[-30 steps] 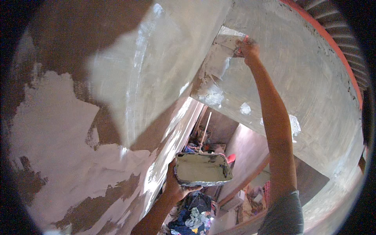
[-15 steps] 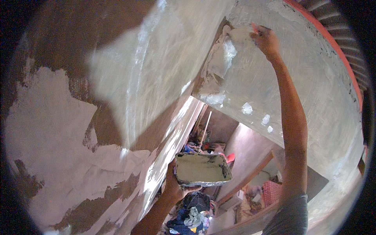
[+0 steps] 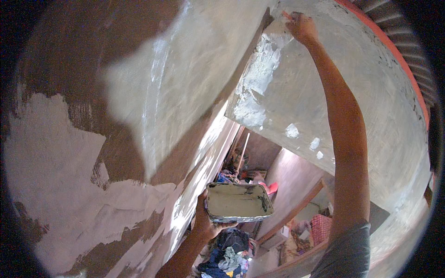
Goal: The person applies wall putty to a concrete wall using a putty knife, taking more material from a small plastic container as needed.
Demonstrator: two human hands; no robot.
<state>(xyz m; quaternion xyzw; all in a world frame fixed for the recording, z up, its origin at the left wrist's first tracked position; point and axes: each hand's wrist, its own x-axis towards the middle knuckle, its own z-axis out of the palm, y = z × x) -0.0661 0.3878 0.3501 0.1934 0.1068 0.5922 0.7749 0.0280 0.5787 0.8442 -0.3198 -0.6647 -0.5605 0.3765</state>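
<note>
In my left hand (image 3: 204, 223) is a shallow rectangular tray (image 3: 239, 217), its rim smeared with dried paste and its inside coated pale grey. The fingers pass beneath it, with the thumb at its left side. High up, my right hand (image 3: 303, 28) is closed around a putty knife with an orange-red handle (image 3: 287, 16). Its blade, hard to tell from the grey surface, lies against the plastered panel (image 3: 306, 88) near the corner. Below the blade, a fresh white putty patch (image 3: 260, 69) runs down along the panel's left edge, with several separate dabs to the right.
A patchy brown and pale wall (image 3: 55, 153) fills the left. The panel has a red curved edge (image 3: 408, 60), with corrugated roofing beyond. Far below are a clothes pile (image 3: 232, 255), a pale pole (image 3: 243, 153), a wooden beam (image 3: 292, 213) and a red checked cloth (image 3: 321, 228).
My right hand has moved up and left along the corner with the putty knife. White putty now covers more of the panel's left edge. The tray has stayed nearly in place.
</note>
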